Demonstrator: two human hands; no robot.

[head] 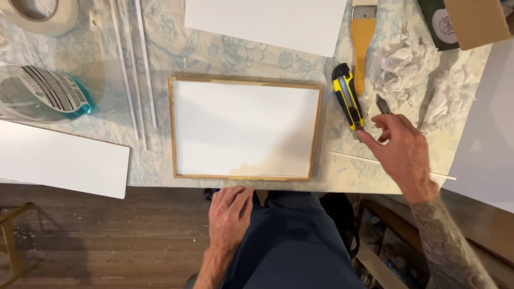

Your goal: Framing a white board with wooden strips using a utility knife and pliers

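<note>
A wooden picture frame (172,128) with a white sheet inside lies flat on the table in front of me. My right hand (402,154) rests on the table to the frame's right, fingers apart, its index fingertip touching the near end of a yellow and black utility knife (347,95). A small dark blade-like tool (382,104) lies just beyond its fingers. My left hand (229,214) lies flat on my thigh below the table edge, holding nothing.
Beyond the knife lies a wooden-handled brush (362,37), with crumpled white paper (407,64) beside it. White boards (267,21) (59,160) sit at the top and left. Thin white strips (134,69), a clear bottle (43,93), a tape roll (40,13) and a cardboard box (471,21) surround them.
</note>
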